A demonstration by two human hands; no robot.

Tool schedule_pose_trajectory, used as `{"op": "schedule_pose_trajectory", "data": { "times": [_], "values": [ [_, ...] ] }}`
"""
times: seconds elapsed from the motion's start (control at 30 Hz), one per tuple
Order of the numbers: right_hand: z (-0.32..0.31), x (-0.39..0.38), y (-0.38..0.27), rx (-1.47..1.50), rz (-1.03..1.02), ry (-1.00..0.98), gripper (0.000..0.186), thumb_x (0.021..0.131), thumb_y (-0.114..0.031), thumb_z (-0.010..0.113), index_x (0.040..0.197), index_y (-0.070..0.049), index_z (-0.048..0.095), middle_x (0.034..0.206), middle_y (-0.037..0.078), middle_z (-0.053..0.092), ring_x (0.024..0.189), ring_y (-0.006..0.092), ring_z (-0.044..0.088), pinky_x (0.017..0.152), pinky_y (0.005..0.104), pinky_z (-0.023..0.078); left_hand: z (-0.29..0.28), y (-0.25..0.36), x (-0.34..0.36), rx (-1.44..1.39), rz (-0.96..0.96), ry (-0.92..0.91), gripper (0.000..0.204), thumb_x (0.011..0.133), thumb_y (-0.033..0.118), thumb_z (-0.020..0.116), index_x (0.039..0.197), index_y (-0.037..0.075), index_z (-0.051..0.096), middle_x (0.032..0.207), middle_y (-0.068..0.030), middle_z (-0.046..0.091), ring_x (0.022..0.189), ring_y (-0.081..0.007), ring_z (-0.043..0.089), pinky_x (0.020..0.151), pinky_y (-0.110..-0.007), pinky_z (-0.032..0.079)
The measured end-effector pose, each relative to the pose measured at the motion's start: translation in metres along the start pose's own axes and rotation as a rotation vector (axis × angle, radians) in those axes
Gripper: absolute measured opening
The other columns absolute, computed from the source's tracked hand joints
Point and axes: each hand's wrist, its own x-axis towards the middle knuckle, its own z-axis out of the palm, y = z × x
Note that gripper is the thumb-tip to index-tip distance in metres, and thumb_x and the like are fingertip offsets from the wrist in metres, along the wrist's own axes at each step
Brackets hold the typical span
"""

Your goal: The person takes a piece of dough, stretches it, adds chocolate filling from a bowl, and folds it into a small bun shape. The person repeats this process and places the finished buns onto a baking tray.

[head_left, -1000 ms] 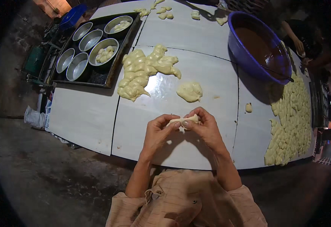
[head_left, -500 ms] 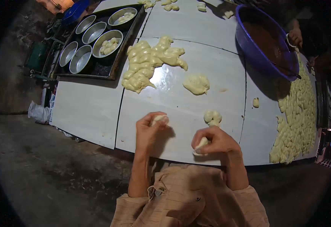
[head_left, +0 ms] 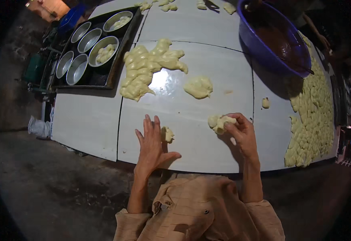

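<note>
My left hand [head_left: 151,142] is spread with its fingers stretched out, next to a small lump of pale yellow dough [head_left: 167,135] on the white table [head_left: 191,148]. Between the thumb and fingers of my right hand [head_left: 241,132] is a piece of dough [head_left: 224,122], pinched against the small dough balls at its left. A flat dough patch [head_left: 198,87] lies farther off, in the middle. Beyond it to the left spreads a large, bumpy dough mass [head_left: 149,66].
A dark tray [head_left: 112,76] with several round metal tins [head_left: 77,69] stands far left; two tins hold dough balls. At the far right is a purple basin [head_left: 251,44] of brown contents. Many dough pieces [head_left: 312,120] cover the right end, where another person's hand [head_left: 324,41] shows.
My left hand has opened and left its dough piece on the table. My right hand has moved up and slightly right, bringing its dough to the small balls. The view has shifted slightly.
</note>
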Motion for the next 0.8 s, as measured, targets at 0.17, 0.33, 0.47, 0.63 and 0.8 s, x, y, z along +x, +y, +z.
{"op": "schedule_pose_trajectory", "data": {
  "times": [0.17,0.33,0.47,0.63,0.8],
  "values": [
    [0.005,0.003,-0.006,-0.007,-0.158,0.083,0.026,0.088,-0.010,0.072,0.111,0.000,0.062,0.106,0.006,0.063,0.097,0.0143,0.061,0.077,0.0270,0.054,-0.015,0.069,0.038,-0.281,0.266,0.307,0.117,0.074,0.050,0.080,0.155,-0.002,0.013,0.158,-0.0294,0.020,0.146,-0.0430,0.022,0.114,-0.063,0.016],
    [0.012,0.000,-0.022,0.355,-0.302,-0.005,0.033,0.088,-0.002,0.071,0.116,0.000,0.055,0.102,0.008,0.064,0.091,0.0150,0.066,0.080,0.0274,0.056,0.023,0.156,0.098,-0.811,0.557,0.518,0.077,0.096,0.050,0.059,0.143,-0.007,0.040,0.138,-0.0240,0.055,0.128,-0.0337,0.054,0.107,-0.042,0.041],
    [-0.004,0.003,-0.034,0.701,-0.232,0.010,0.017,0.094,-0.005,0.064,0.109,-0.005,0.055,0.098,0.006,0.064,0.090,0.0122,0.065,0.079,0.0251,0.056,0.067,0.199,0.118,-1.317,0.502,0.467,0.078,0.093,0.054,0.060,0.141,-0.006,0.046,0.120,-0.0256,0.065,0.112,-0.0293,0.065,0.096,-0.040,0.052],
    [-0.042,0.027,-0.060,0.666,-0.190,-0.070,0.013,0.097,-0.014,0.061,0.107,-0.008,0.055,0.097,0.003,0.062,0.090,0.0118,0.062,0.081,0.0275,0.051,0.082,0.221,0.143,-1.763,0.277,0.052,0.101,0.082,0.045,0.079,0.153,0.001,0.023,0.137,-0.0239,0.053,0.126,-0.0312,0.054,0.099,-0.040,0.051],
    [-0.117,0.089,-0.121,0.287,-0.485,0.223,0.014,0.096,-0.017,0.062,0.106,-0.008,0.057,0.099,0.003,0.063,0.087,0.0100,0.060,0.077,0.0267,0.048,0.051,0.215,0.159,-1.528,0.185,-0.088,0.094,0.084,0.027,0.080,0.155,0.011,0.022,0.146,-0.0209,0.042,0.122,-0.0291,0.056,0.097,-0.038,0.052]
  ]
}}
